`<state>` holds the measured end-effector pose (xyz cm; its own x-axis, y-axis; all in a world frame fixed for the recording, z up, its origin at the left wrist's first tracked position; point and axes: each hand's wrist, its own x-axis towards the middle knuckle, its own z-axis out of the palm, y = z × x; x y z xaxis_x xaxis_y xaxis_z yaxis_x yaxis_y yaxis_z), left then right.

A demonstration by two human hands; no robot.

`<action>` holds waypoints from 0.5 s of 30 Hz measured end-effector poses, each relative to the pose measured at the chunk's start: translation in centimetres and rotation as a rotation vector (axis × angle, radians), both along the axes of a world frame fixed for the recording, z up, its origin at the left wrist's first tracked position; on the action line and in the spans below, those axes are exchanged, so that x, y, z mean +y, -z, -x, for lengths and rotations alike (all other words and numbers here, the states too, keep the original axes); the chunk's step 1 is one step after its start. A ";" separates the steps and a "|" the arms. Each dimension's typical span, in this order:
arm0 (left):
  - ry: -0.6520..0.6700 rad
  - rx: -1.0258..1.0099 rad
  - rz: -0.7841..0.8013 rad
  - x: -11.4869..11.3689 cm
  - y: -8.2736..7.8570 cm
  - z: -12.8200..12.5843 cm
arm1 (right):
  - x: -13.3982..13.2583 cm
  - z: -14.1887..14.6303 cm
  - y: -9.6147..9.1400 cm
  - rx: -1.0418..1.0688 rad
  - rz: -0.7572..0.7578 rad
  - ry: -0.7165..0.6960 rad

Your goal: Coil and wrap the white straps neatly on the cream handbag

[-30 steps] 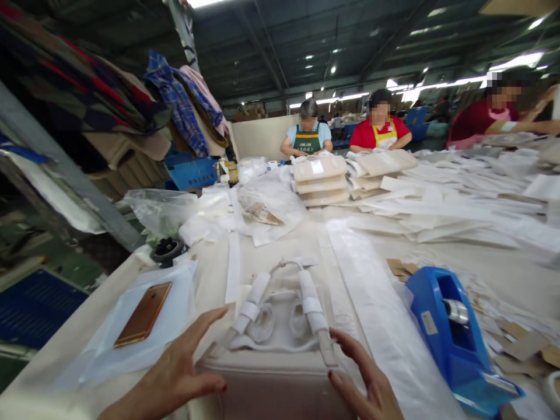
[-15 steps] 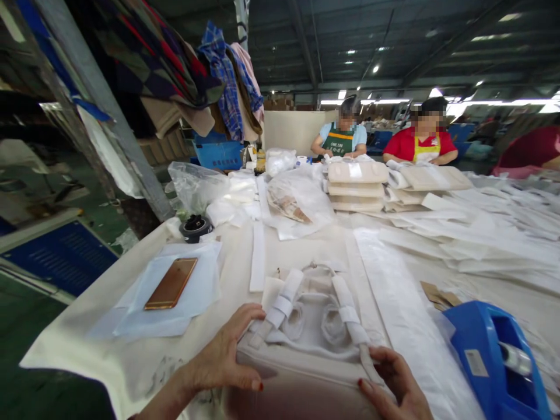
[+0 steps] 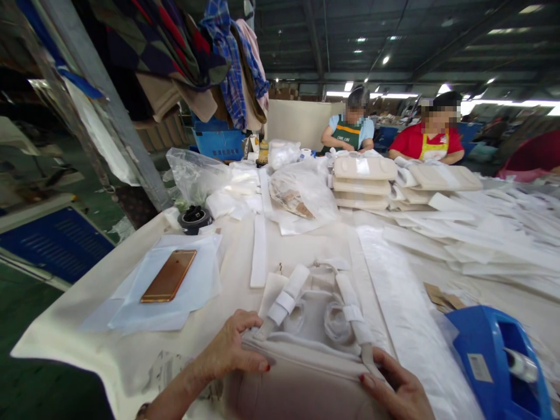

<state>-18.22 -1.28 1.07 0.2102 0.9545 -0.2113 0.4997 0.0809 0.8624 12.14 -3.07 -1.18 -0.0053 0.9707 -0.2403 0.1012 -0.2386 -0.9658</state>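
A pale beige handbag lies on the table right in front of me, with its lower part cut off by the frame. White wrapping covers parts of its looped handle, and clear plastic bundles the fittings beside it. My left hand grips the bag's upper left corner, thumb on the near face and fingers over the edge. At the upper right corner, my right hand pinches the edge near the handle's base, its thumb on the near face too.
On the left, a gold phone rests on pale sheets. A blue plastic holder stands at the right, near a long white strip of wrapping. Stacked beige bags and loose white strips lie farther back. Two co-workers sit across the table.
The camera view has shifted slightly. Both hands keep hold of the handbag's corners, and its near face is tilted a little differently.
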 end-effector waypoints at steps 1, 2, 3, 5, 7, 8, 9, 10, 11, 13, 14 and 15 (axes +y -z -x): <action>-0.031 -0.013 0.030 0.1 0.3 -0.1 | 0.2 0.0 0.0 -0.019 0.009 -0.016; -0.058 -0.040 0.075 0.3 0.6 -0.2 | 0.4 0.0 0.1 -0.040 0.022 -0.028; -0.079 -0.082 0.135 0.5 0.9 -0.3 | 0.6 0.0 0.2 -0.060 0.036 -0.035; -0.084 -0.187 0.255 0.9 1.2 -0.5 | 1.1 0.0 0.2 -0.092 0.042 -0.046; -0.059 -0.283 0.334 1.3 1.0 -0.5 | 1.6 -0.2 0.1 -0.102 0.048 -0.083; -0.038 -0.311 0.355 1.6 0.7 -0.5 | 1.8 -0.2 -0.1 -0.093 0.070 -0.122; -0.011 -0.324 0.374 1.9 0.3 -0.4 | 2.1 -0.4 -0.3 -0.071 0.100 -0.166; 0.019 -0.323 0.395 2.2 0.0 -0.4 | 2.4 -0.4 -0.5 -0.040 0.136 -0.211; 0.048 -0.313 0.418 2.6 -0.4 -0.3 | 2.7 -0.5 -0.6 -0.003 0.170 -0.249; 0.108 -0.297 0.473 3.3 -0.9 -0.2 | 3.1 -0.6 -0.8 0.077 0.213 -0.287; 0.129 -0.306 0.511 3.7 -0.9 -0.2 | 3.3 -0.6 -0.8 0.121 0.227 -0.286; 0.140 -0.324 0.549 4.0 -0.9 -0.1 | 3.4 -0.5 -0.7 0.170 0.246 -0.285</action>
